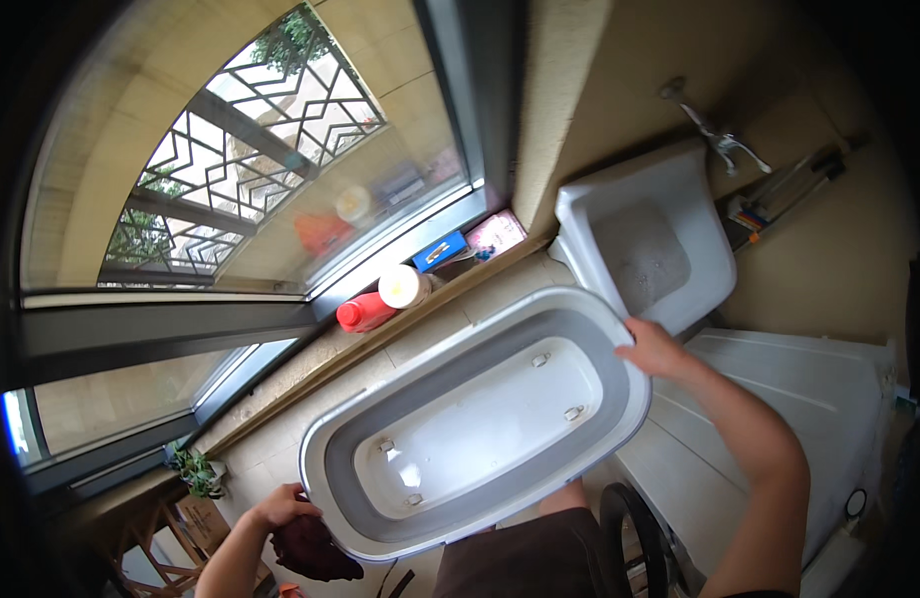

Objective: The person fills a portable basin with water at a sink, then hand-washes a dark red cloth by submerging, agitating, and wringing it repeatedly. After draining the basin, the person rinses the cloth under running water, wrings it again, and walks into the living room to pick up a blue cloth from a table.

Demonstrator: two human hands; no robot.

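Observation:
A large oval collapsible tub, white with a grey folding band, is held in front of me. My right hand grips its rim at the right end, thumb on the inner side. At the left end my left hand is at the rim, and a dark maroon cloth hangs beneath that hand. The tub's inside shows a few small fittings in its bottom and some wet shine. Beyond the tub's right end stands a white ceramic sink with a little sudsy water in its basin.
A window ledge carries a red bottle, a white tub-shaped container, a blue box and a pink packet. A chrome tap is above the sink. A white appliance stands right, a potted plant left.

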